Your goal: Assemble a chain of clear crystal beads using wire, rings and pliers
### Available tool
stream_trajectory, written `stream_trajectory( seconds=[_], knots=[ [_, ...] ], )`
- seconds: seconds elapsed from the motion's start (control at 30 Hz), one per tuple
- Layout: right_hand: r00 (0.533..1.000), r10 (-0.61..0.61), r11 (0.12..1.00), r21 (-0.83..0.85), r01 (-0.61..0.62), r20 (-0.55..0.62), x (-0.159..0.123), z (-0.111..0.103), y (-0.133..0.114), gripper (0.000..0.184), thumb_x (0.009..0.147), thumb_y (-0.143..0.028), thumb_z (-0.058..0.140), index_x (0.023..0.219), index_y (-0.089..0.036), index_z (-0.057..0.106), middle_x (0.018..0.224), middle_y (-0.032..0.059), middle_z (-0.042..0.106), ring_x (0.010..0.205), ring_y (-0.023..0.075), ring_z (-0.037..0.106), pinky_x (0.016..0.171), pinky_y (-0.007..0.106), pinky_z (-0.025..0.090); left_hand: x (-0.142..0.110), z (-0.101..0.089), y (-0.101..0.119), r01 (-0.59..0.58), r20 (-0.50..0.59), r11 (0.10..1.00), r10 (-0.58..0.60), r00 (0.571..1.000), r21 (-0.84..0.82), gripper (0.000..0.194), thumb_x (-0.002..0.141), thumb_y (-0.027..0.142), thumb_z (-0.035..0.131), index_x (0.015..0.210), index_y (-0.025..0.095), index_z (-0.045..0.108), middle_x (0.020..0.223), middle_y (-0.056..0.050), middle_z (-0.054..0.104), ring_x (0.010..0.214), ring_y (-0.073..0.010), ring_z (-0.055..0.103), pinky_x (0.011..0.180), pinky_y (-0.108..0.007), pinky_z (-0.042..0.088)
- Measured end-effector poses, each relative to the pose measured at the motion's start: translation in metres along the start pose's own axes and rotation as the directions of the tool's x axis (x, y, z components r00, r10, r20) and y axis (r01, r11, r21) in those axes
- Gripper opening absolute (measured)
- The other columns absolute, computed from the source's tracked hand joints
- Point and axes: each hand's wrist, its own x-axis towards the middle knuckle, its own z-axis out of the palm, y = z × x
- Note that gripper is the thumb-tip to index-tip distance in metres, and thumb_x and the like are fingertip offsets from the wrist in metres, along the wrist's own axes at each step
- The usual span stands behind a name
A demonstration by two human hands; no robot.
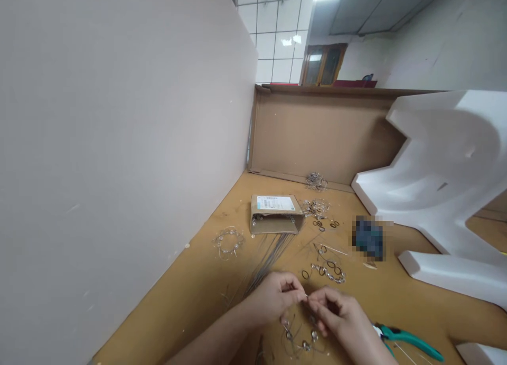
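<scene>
My left hand (273, 297) and my right hand (338, 313) meet fingertip to fingertip low in the middle of the view. Both are closed in a pinch around a tiny pale end of thin wire (306, 298), mostly covered by the fingers. Just below them is a loop of fine wire with shiny glassy beads (295, 345); whether it hangs from my fingers or lies on the table I cannot tell. Green-handled pliers (412, 339) lie beside my right wrist. Beyond my fingers are dark rings and a beaded wire string (328, 272).
A bundle of straight wires (273, 254) runs from an open cardboard box (277, 225). Left of it lies a beaded wire ring (229, 242); tangled wire pieces (316, 207) sit right of it. White foam blocks (443, 275) stand right, a tall white panel (130, 127) left.
</scene>
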Motion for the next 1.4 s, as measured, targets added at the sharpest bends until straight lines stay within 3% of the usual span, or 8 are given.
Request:
stream_trajectory(
  seconds=[0.03,0.1,0.2,0.33,0.5,0.97,1.17,1.4],
  knots=[
    [0.999,0.034,0.998,0.055,-0.035,0.020,0.000,0.000,0.000,0.032,0.074,-0.050,0.058,0.067,-0.019,0.059,0.047,-0.0036,0.053,0.044,0.0124,0.049,0.050,0.025,0.038,0.001,0.000,0.000,0.061,0.042,0.990,-0.056,0.998,-0.125,0.022,0.073,0.037,0.055,0.072,0.015,0.055,0.053,0.006,0.046,0.037,-0.0065,0.038,0.041,-0.021,0.030],
    [0.996,0.070,0.987,0.142,-0.076,0.048,0.000,-0.001,-0.001,0.034,0.072,-0.053,0.060,0.070,-0.018,0.058,0.048,-0.0038,0.055,0.045,0.0118,0.050,0.052,0.025,0.040,0.001,0.000,0.002,0.066,0.044,0.955,-0.056,0.998,-0.288,0.029,0.068,0.042,0.061,0.072,0.014,0.055,0.049,0.007,0.045,0.035,-0.0054,0.036,0.039,-0.021,0.032],
    [0.988,0.114,0.953,0.271,-0.138,0.102,-0.003,-0.002,-0.003,0.033,0.070,-0.050,0.064,0.071,-0.018,0.057,0.052,-0.0042,0.056,0.048,0.0101,0.052,0.053,0.024,0.041,-0.001,-0.001,0.006,0.097,0.089,0.909,-0.066,0.994,-0.406,0.030,0.064,0.040,0.067,0.070,0.014,0.055,0.045,0.008,0.044,0.035,-0.0040,0.033,0.037,-0.019,0.033],
    [0.971,0.144,0.907,0.368,-0.207,0.192,-0.008,-0.007,-0.006,0.032,0.067,-0.046,0.070,0.066,-0.017,0.056,0.050,-0.0051,0.055,0.044,0.0087,0.052,0.050,0.023,0.040,-0.004,-0.002,0.008,0.154,0.183,0.890,-0.081,0.980,-0.430,0.028,0.064,0.038,0.068,0.072,0.013,0.057,0.042,0.008,0.045,0.035,-0.0043,0.035,0.037,-0.018,0.033],
    [0.949,0.115,0.851,0.464,-0.246,0.293,-0.011,-0.013,-0.002,0.025,0.069,-0.038,0.071,0.068,-0.016,0.058,0.055,-0.0037,0.059,0.046,0.0081,0.053,0.051,0.023,0.040,-0.005,0.000,0.006,0.128,0.193,0.913,-0.055,0.980,-0.387,0.028,0.066,0.038,0.067,0.074,0.013,0.057,0.042,0.006,0.050,0.035,-0.0055,0.041,0.039,-0.019,0.033],
    [0.992,0.121,0.901,0.415,-0.125,0.035,-0.013,-0.007,-0.008,0.029,0.066,-0.046,0.071,0.068,-0.018,0.064,0.050,-0.0020,0.061,0.047,0.0107,0.054,0.051,0.023,0.039,-0.009,0.002,0.014,0.056,0.117,0.921,-0.011,0.993,-0.385,0.032,0.067,0.043,0.066,0.073,0.014,0.054,0.042,0.006,0.052,0.035,-0.0061,0.045,0.043,-0.019,0.035],
    [0.984,0.150,0.905,0.387,-0.174,0.092,-0.011,-0.009,-0.001,0.031,0.061,-0.047,0.074,0.064,-0.018,0.065,0.049,-0.0011,0.062,0.045,0.0120,0.057,0.050,0.024,0.043,-0.006,0.000,0.010,0.076,0.122,0.918,-0.030,0.992,-0.389,0.030,0.064,0.039,0.070,0.072,0.013,0.056,0.046,0.006,0.052,0.036,-0.0053,0.044,0.040,-0.018,0.035],
    [0.989,0.130,0.901,0.408,-0.150,0.077,-0.010,-0.006,0.002,0.031,0.066,-0.046,0.071,0.069,-0.017,0.062,0.048,-0.0025,0.062,0.044,0.0099,0.055,0.049,0.023,0.042,-0.005,0.002,0.004,0.086,0.157,0.914,-0.025,0.987,-0.396,0.025,0.070,0.036,0.065,0.075,0.014,0.052,0.049,0.006,0.051,0.037,-0.0055,0.044,0.038,-0.017,0.037]
  ],
)
